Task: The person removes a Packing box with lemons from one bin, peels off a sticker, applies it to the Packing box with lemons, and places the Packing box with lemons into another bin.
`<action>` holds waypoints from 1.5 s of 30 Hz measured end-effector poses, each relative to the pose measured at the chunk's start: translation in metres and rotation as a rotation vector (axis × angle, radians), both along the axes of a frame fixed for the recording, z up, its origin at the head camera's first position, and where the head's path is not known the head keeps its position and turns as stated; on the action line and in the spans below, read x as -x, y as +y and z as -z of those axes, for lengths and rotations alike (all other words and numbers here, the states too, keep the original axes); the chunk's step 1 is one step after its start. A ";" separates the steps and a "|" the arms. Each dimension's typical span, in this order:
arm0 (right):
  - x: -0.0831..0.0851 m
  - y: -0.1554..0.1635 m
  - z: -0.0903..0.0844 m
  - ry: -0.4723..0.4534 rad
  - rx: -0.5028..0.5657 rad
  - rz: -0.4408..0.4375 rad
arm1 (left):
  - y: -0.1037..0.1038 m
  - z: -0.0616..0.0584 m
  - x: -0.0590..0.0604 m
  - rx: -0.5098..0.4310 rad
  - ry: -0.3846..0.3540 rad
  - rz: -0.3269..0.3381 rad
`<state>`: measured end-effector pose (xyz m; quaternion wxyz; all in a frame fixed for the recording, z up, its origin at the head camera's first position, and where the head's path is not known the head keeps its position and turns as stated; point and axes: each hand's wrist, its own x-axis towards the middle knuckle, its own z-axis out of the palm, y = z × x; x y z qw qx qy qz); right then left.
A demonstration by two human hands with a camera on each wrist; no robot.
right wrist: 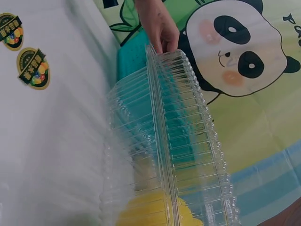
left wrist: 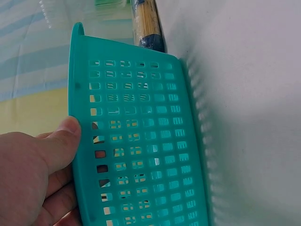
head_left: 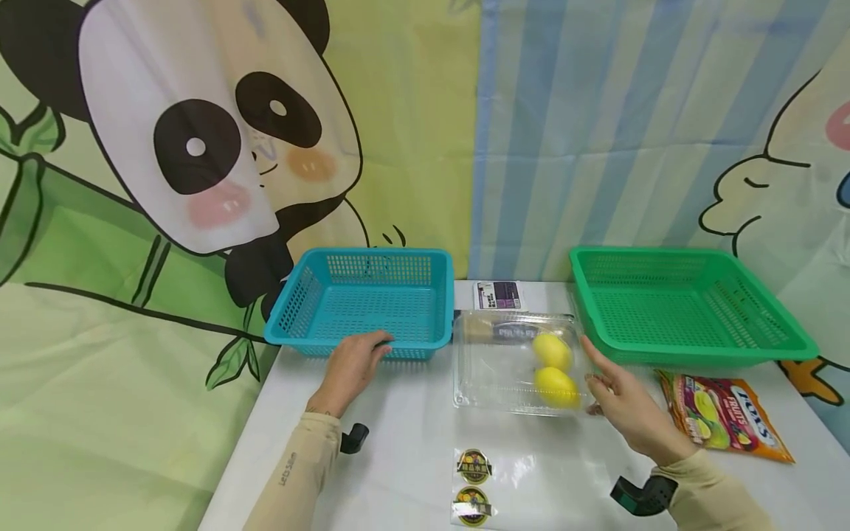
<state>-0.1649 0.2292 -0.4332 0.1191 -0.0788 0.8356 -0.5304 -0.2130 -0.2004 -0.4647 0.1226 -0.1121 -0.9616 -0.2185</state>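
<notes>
My left hand (head_left: pixel 350 369) grips the near rim of a blue perforated basket (head_left: pixel 361 345). In the left wrist view, the thumb lies outside the basket's rim (left wrist: pixel 76 94) and the other fingers are behind it. Right of the basket stands a clear plastic clamshell box (head_left: pixel 494 372) with two lemons (head_left: pixel 553 352) in its right half. My right hand (head_left: pixel 627 409) is at the box's right edge, index finger extended along it and the other fingers bent. Only a corner of the right hand (right wrist: pixel 289 217) shows in the right wrist view, beside the ridged clear box (right wrist: pixel 162 122).
A green basket (head_left: pixel 690 354) stands at the back right, with an orange Fox's Fruits candy bag (head_left: pixel 727 413) before it. Behind the clear box lie a printed card (head_left: pixel 498 295) and a tan-and-dark package (left wrist: pixel 149 28). Two round stickers (head_left: pixel 474 467) lie on the near white table (head_left: pixel 392 479).
</notes>
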 end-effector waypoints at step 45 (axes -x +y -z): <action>-0.007 0.017 0.037 -0.049 0.049 0.049 | 0.000 0.002 -0.005 0.084 0.089 0.068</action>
